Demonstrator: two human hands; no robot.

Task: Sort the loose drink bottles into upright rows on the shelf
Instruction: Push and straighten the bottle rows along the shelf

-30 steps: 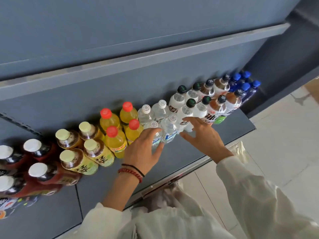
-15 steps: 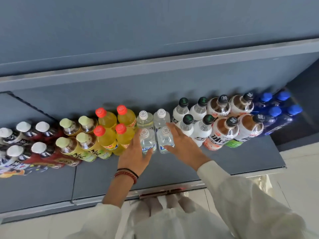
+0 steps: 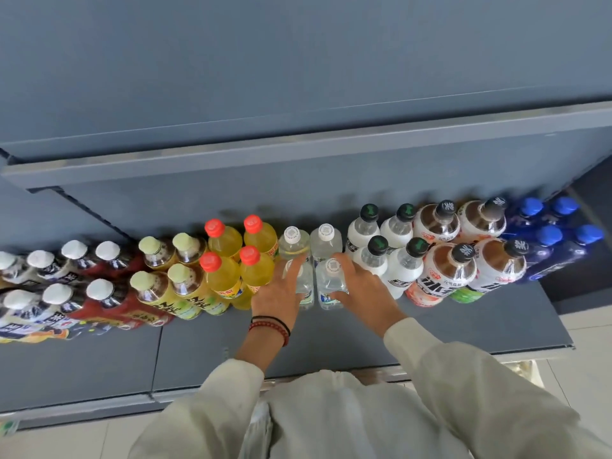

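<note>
Upright bottles stand in two-deep rows along the grey shelf (image 3: 331,336). In the middle are clear water bottles: a back pair (image 3: 326,238) and a front pair. My left hand (image 3: 276,296) lies against the left side of the front left clear bottle (image 3: 307,288), fingers curled over it. My right hand (image 3: 362,289) holds the front right clear bottle (image 3: 326,281), thumb in front and fingers behind its cap. Both hands press this pair together.
Left of the water stand yellow bottles with red caps (image 3: 225,241), tea bottles with pale caps (image 3: 185,283) and red-labelled white-capped bottles (image 3: 99,293). To the right are white bottles (image 3: 404,270), brown-and-white bottles (image 3: 447,270) and blue bottles (image 3: 556,246). An upper shelf edge (image 3: 298,154) overhangs.
My view has swung to face the shelf squarely. Both hands have closed in on the front pair of clear bottles, which now stand tight against the back pair.
</note>
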